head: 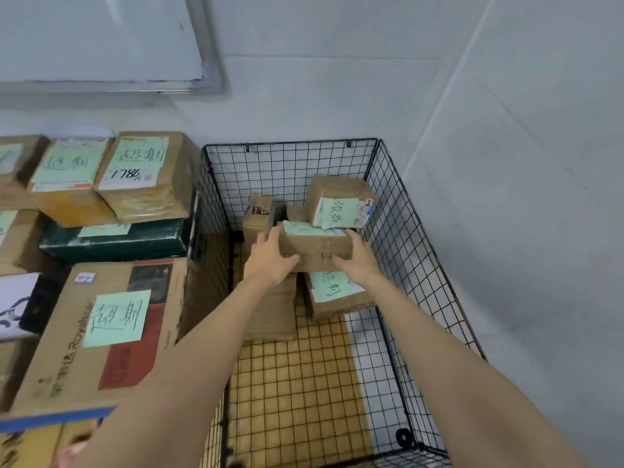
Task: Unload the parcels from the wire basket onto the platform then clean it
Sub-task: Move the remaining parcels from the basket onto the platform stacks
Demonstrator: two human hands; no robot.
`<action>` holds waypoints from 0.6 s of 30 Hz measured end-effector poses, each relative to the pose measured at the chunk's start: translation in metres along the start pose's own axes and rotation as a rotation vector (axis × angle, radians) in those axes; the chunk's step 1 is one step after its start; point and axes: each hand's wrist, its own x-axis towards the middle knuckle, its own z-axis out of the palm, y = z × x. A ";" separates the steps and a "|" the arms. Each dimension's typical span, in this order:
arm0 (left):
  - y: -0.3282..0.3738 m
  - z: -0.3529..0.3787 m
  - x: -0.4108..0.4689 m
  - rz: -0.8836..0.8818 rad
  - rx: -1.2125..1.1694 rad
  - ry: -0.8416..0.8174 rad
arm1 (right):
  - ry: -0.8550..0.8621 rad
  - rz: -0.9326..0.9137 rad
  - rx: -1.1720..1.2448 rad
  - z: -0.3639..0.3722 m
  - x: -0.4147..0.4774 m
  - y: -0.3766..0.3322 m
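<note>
1. First, nearest at the left edge: a large brown cardboard carton with red and black print [101, 332], a pale green handwritten note stuck on top, just outside the basket's left wall.
2. Right beside it, a black wire basket [410, 231] of square mesh, set in a corner of grey walls, with yellowish squared flooring [297, 383] showing through its bottom grid.
3. Stretched down into the basket from its near side, both bare forearms.
4. Below the wrists, low in the basket: a flat brown padded parcel [273, 312] under the left wrist and, just beside it, a brown cardboard box with a green note [337, 297] under the right wrist.
5. Clasped between the hands, a small brown cardboard parcel [317, 246] with a green note on its top face. Left hand [270, 256] wrapped round its left end, right hand [358, 261] round its right end, thumbs on the near face. Held level inside the basket, over the two lower parcels; touching them or lifted clear, cannot tell.
6. Behind it, near the back mesh: a narrow brown box [258, 214] upright at left, a tilted brown box with a white label and green note [341, 201] at right.
7. Farther left, outside the basket: taped brown parcels with green notes [145, 177] stacked on a dark green box [118, 239].
8. Farthest, up on the wall: a grey-framed whiteboard [101, 38].
</note>
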 end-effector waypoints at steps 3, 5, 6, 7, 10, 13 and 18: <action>-0.006 0.007 0.005 -0.024 -0.052 -0.011 | -0.022 -0.028 -0.021 0.006 0.008 0.001; -0.007 0.010 0.006 -0.025 -0.102 -0.009 | -0.013 -0.047 -0.037 0.008 0.013 0.002; -0.007 0.012 0.006 -0.022 -0.130 -0.006 | -0.007 -0.049 -0.041 0.008 0.014 0.002; -0.006 0.013 0.006 -0.023 -0.154 0.001 | -0.003 -0.053 -0.043 0.008 0.015 0.003; 0.001 0.013 0.003 -0.050 -0.197 0.040 | 0.008 -0.054 -0.078 0.011 0.012 0.004; 0.008 0.008 -0.001 -0.066 -0.155 0.061 | -0.003 -0.058 -0.089 0.008 0.005 0.002; 0.014 -0.006 -0.012 -0.053 -0.101 0.066 | -0.026 -0.083 -0.124 -0.007 -0.011 -0.002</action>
